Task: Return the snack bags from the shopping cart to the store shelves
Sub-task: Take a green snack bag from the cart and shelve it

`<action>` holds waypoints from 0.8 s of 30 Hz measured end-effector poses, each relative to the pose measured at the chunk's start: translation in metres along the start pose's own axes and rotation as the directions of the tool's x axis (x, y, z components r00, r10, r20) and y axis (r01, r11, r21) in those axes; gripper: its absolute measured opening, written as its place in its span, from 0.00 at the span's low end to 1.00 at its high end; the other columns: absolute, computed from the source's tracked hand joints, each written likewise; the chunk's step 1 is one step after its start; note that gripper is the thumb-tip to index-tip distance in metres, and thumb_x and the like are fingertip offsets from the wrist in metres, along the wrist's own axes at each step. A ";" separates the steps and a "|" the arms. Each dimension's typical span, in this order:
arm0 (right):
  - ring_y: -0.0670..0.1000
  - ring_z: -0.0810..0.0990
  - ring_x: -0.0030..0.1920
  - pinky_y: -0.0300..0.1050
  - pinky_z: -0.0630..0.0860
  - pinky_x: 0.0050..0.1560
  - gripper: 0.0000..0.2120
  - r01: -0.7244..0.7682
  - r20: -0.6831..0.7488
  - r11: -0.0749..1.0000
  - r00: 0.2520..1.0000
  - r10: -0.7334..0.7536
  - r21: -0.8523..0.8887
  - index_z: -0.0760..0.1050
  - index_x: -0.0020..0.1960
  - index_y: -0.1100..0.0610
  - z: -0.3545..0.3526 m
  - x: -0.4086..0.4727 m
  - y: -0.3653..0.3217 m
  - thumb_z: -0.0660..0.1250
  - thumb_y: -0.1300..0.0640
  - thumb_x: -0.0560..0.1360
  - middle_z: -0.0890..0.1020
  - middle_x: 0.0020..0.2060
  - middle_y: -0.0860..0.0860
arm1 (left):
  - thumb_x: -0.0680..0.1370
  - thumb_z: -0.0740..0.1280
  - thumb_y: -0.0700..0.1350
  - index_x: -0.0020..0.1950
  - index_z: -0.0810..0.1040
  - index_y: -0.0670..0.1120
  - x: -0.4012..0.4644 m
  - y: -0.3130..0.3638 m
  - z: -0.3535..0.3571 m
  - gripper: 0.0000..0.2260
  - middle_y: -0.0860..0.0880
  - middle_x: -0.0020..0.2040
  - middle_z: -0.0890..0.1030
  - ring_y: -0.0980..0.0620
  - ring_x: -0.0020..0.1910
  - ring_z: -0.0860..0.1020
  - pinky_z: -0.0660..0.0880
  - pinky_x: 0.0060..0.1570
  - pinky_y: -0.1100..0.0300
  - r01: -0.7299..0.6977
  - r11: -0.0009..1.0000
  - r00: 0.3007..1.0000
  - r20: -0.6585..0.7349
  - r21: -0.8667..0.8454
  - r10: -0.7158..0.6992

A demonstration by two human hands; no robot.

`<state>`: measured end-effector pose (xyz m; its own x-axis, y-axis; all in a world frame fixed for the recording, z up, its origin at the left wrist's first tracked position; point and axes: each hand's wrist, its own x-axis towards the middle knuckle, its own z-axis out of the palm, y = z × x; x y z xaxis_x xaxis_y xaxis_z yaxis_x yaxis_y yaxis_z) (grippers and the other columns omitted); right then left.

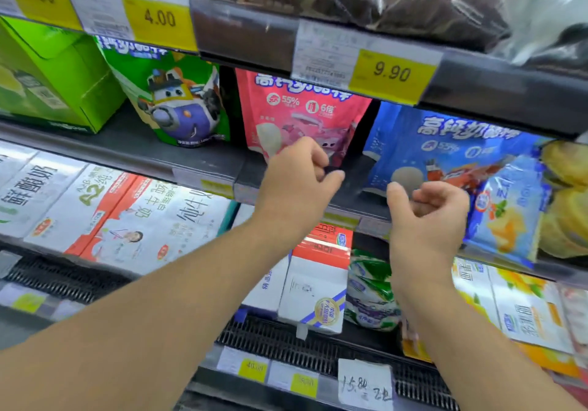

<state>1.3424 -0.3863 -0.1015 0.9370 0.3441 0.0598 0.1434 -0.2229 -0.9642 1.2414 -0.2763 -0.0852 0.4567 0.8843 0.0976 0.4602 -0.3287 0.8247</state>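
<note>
At the shelf's front edge point(203, 168), the left hand point(296, 184) and right hand point(426, 213) hover, loosely curled, grasping nothing. Behind them stand a pink bag point(296, 114) and a blue bag point(445, 146).

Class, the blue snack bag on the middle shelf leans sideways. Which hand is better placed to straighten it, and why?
Probably the right hand: it hovers empty directly in front of the blue snack bag; the left hand sits by the pink snack bag.
</note>
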 end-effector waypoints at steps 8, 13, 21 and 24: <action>0.48 0.77 0.61 0.51 0.74 0.66 0.57 -0.045 -0.069 0.998 0.997 0.042 -0.043 0.61 0.72 0.55 -0.040 0.061 0.003 0.80 0.34 0.52 0.73 0.66 0.52 | 0.70 0.65 0.50 0.52 0.76 0.44 0.023 0.034 0.070 0.15 0.42 0.42 0.83 0.38 0.39 0.84 0.82 0.41 0.43 0.039 0.993 0.988 0.153 -0.108 -0.022; 0.49 0.82 0.54 0.53 0.79 0.59 0.37 -0.020 -0.027 0.999 0.999 0.019 -0.027 0.69 0.56 0.48 -0.036 0.075 0.007 0.81 0.41 0.53 0.82 0.53 0.49 | 0.68 0.63 0.50 0.50 0.75 0.45 0.037 0.035 0.082 0.13 0.41 0.43 0.83 0.37 0.40 0.84 0.82 0.42 0.42 0.096 0.989 0.989 0.120 -0.109 -0.083; 0.49 0.78 0.59 0.52 0.76 0.63 0.38 -0.009 -0.008 1.000 1.000 0.009 -0.018 0.64 0.57 0.43 -0.030 0.075 0.008 0.79 0.39 0.54 0.78 0.57 0.47 | 0.72 0.65 0.48 0.55 0.76 0.45 0.034 0.039 0.078 0.13 0.43 0.48 0.83 0.40 0.44 0.84 0.82 0.45 0.43 0.118 0.988 0.987 0.122 -0.095 -0.106; 0.49 0.78 0.59 0.53 0.76 0.62 0.40 -0.018 0.011 1.000 1.000 0.018 -0.018 0.66 0.59 0.46 -0.032 0.075 0.011 0.79 0.38 0.53 0.78 0.57 0.47 | 0.74 0.68 0.46 0.54 0.76 0.45 0.030 0.042 0.075 0.11 0.44 0.47 0.83 0.41 0.44 0.84 0.82 0.45 0.44 0.124 0.989 0.985 0.131 -0.077 -0.113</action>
<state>1.4242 -0.3918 -0.0991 0.9360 0.3497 0.0398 0.1325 -0.2453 -0.9604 1.3318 -0.2882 -0.0899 0.4977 0.8645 -0.0700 0.4532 -0.1904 0.8708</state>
